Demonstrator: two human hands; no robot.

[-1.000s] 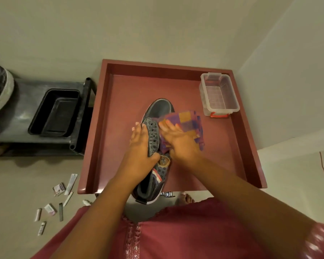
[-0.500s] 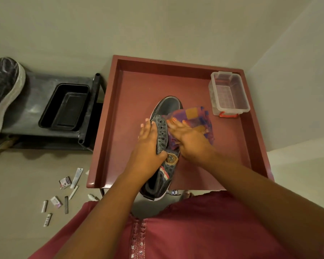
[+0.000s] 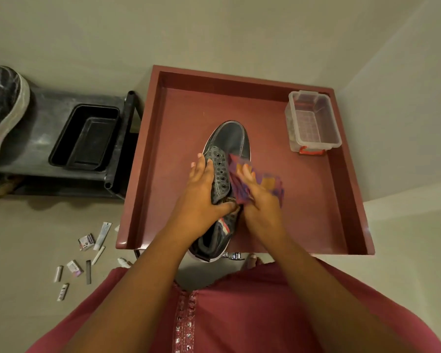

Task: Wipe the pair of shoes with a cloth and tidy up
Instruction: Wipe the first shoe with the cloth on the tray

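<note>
On red tray (image 3: 178,123), laceless grey shoe (image 3: 231,138)

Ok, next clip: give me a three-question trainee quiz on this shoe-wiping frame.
1. True or false: the dark grey lace-up shoe lies inside the red-brown square tray.
2. Which hand presses the purple-and-orange checked cloth against the shoe?
A. left hand
B. right hand
3. Fill in: the clear plastic tub with a red latch sits in the tray's far ___ corner.

Key: 1 true; 2 B; 3 right.
</note>
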